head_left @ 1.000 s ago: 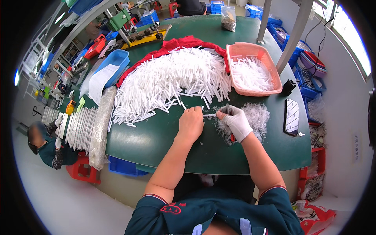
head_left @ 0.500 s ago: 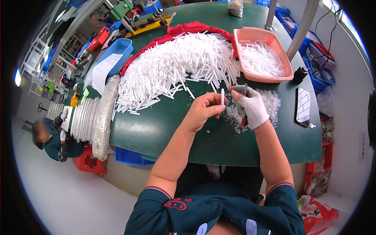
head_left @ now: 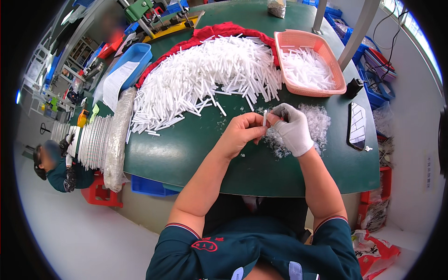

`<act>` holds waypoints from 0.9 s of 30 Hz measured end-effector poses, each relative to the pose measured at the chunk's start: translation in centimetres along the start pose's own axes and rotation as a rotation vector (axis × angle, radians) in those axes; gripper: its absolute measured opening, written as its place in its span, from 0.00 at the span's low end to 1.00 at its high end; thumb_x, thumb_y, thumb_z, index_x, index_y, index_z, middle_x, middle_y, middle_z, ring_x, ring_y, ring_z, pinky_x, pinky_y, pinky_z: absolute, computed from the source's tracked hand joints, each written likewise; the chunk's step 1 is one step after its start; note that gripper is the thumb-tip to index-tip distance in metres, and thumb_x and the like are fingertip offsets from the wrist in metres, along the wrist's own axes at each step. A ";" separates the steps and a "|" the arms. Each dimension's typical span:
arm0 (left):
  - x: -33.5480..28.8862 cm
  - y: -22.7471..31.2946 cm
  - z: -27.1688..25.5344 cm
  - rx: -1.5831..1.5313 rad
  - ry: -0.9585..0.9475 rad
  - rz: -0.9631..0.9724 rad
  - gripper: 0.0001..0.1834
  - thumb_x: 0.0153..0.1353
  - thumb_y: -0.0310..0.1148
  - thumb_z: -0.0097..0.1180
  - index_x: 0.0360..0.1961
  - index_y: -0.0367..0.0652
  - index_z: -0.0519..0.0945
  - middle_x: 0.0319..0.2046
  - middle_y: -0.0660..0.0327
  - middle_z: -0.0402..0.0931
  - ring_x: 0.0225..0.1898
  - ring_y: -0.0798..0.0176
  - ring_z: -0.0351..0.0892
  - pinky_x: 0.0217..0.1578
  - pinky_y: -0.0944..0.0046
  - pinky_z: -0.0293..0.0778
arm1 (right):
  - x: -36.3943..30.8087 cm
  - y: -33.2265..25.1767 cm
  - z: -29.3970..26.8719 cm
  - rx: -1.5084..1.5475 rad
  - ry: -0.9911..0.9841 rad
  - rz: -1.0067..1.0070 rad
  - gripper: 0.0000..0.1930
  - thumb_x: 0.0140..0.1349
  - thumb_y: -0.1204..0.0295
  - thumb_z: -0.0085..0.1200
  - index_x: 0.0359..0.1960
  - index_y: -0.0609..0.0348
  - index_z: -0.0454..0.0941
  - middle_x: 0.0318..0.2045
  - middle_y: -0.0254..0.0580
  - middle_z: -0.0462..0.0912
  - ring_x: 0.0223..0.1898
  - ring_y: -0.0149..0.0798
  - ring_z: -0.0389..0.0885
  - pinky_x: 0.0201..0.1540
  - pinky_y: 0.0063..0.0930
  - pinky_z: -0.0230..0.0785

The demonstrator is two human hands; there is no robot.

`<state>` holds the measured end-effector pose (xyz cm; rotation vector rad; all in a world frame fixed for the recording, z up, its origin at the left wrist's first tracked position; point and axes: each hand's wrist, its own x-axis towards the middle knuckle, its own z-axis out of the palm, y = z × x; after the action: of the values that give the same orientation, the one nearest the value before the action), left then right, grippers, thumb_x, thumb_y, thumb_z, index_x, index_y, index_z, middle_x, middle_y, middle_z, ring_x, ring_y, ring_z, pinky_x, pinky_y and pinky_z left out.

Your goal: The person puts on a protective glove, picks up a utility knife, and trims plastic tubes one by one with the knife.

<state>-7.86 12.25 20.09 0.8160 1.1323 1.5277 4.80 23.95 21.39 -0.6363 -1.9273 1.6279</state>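
My bare left hand (head_left: 240,135) pinches a short white plastic stick (head_left: 264,118) and holds it upright over the green table (head_left: 186,154). My right hand (head_left: 291,128), in a white glove, touches the same stick at its top; whether it holds a small tool I cannot tell. Just behind and under the right hand lies a heap of fine white shavings (head_left: 317,122). A large pile of white sticks (head_left: 205,79) spreads across the table's far side on a red cloth (head_left: 219,31).
A pink basket (head_left: 285,38) with white sticks stands at the far right. A dark phone (head_left: 357,126) lies at the right edge. A blue tray (head_left: 135,56) with paper, a wrapped bundle (head_left: 116,140) and stacked white discs (head_left: 91,140) are on the left. Another person (head_left: 51,163) sits lower left.
Both hands rose off the table and came closer to me; the stick, level between the hands a second ago, now stands upright in my fingers.
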 end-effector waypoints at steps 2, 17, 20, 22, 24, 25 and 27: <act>0.0 -0.1 -0.2 0.076 0.009 -0.007 0.07 0.57 0.26 0.57 0.37 0.36 0.78 0.28 0.65 0.75 0.27 0.73 0.71 0.29 0.72 0.68 | 0.0 0.0 0.1 0.080 0.028 -0.030 0.05 0.58 0.76 0.57 0.31 0.66 0.76 0.21 0.31 0.76 0.22 0.22 0.70 0.25 0.18 0.64; -0.2 0.7 -0.1 0.028 -0.013 0.000 0.09 0.57 0.27 0.57 0.39 0.35 0.78 0.27 0.65 0.74 0.28 0.74 0.71 0.29 0.72 0.68 | 1.2 0.2 -2.2 -0.150 0.078 -0.022 0.07 0.53 0.76 0.63 0.33 0.62 0.79 0.19 0.26 0.70 0.23 0.20 0.62 0.26 0.16 0.60; -0.3 0.5 -0.4 0.018 -0.006 0.004 0.09 0.57 0.27 0.57 0.39 0.36 0.78 0.27 0.66 0.74 0.27 0.74 0.70 0.27 0.73 0.68 | 0.2 -0.8 -1.0 -0.133 0.051 -0.061 0.10 0.52 0.76 0.63 0.36 0.62 0.79 0.20 0.28 0.73 0.23 0.20 0.65 0.27 0.16 0.62; -0.3 0.5 -0.3 0.020 0.002 0.001 0.09 0.57 0.26 0.57 0.39 0.36 0.78 0.26 0.66 0.74 0.26 0.75 0.70 0.26 0.73 0.67 | -0.1 -0.6 -0.7 -0.195 0.048 -0.180 0.10 0.52 0.78 0.61 0.37 0.62 0.79 0.22 0.35 0.79 0.23 0.23 0.73 0.27 0.19 0.67; -0.2 0.6 -0.1 0.018 0.007 -0.005 0.09 0.56 0.25 0.57 0.39 0.37 0.78 0.26 0.67 0.74 0.25 0.75 0.70 0.25 0.74 0.67 | -0.4 -0.5 -0.6 -0.405 0.089 -0.414 0.11 0.50 0.81 0.59 0.36 0.59 0.80 0.26 0.43 0.82 0.25 0.34 0.81 0.28 0.24 0.71; -0.2 0.7 0.0 0.031 0.019 -0.003 0.09 0.56 0.25 0.58 0.38 0.36 0.78 0.26 0.67 0.74 0.25 0.75 0.70 0.25 0.74 0.66 | -0.3 -0.4 -0.5 -0.455 0.111 -0.466 0.11 0.48 0.80 0.58 0.34 0.56 0.80 0.27 0.43 0.82 0.27 0.43 0.82 0.28 0.30 0.72; -0.2 0.8 0.0 0.040 0.032 -0.003 0.09 0.55 0.25 0.58 0.38 0.36 0.78 0.26 0.67 0.75 0.25 0.76 0.70 0.24 0.75 0.66 | -0.2 -0.6 -0.6 -0.577 0.077 -0.513 0.10 0.48 0.80 0.60 0.34 0.57 0.79 0.26 0.44 0.81 0.27 0.43 0.82 0.28 0.30 0.73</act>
<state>-8.02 12.04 20.83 0.8189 1.1899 1.5250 5.35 24.14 22.03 -0.3547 -2.2695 0.7270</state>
